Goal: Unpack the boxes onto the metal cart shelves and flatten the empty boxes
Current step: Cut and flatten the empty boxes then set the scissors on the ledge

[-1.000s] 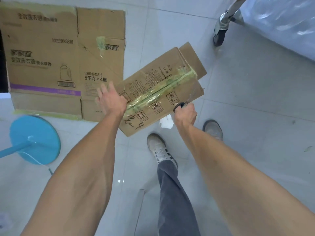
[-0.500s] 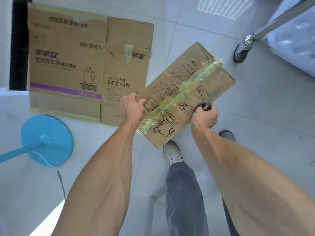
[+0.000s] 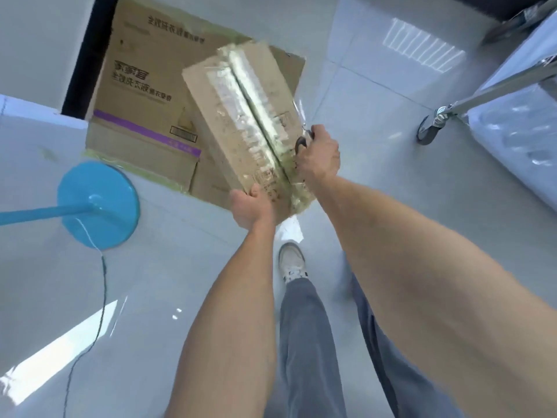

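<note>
A small taped cardboard box (image 3: 241,122) is held up in front of me, its long taped seam running away from me. My left hand (image 3: 251,208) grips the box's near corner from below. My right hand (image 3: 318,156) grips black-handled scissors (image 3: 304,140) against the box's right side near the seam. A large flattened cardboard box (image 3: 144,95) with a purple stripe lies on the floor behind it. The metal cart's leg and caster wheel (image 3: 431,129) stand at the right.
A blue round stand base (image 3: 99,206) with a pole and a thin cable sits on the floor at left. My shoe (image 3: 291,260) and grey trouser legs are below the box. A plastic-wrapped white bulk (image 3: 518,137) fills the right edge.
The small box has turned so its seam points away from me and now overlaps the flattened box. My left hand shifted from the box's left side to its near corner. The view is blurred by motion.
</note>
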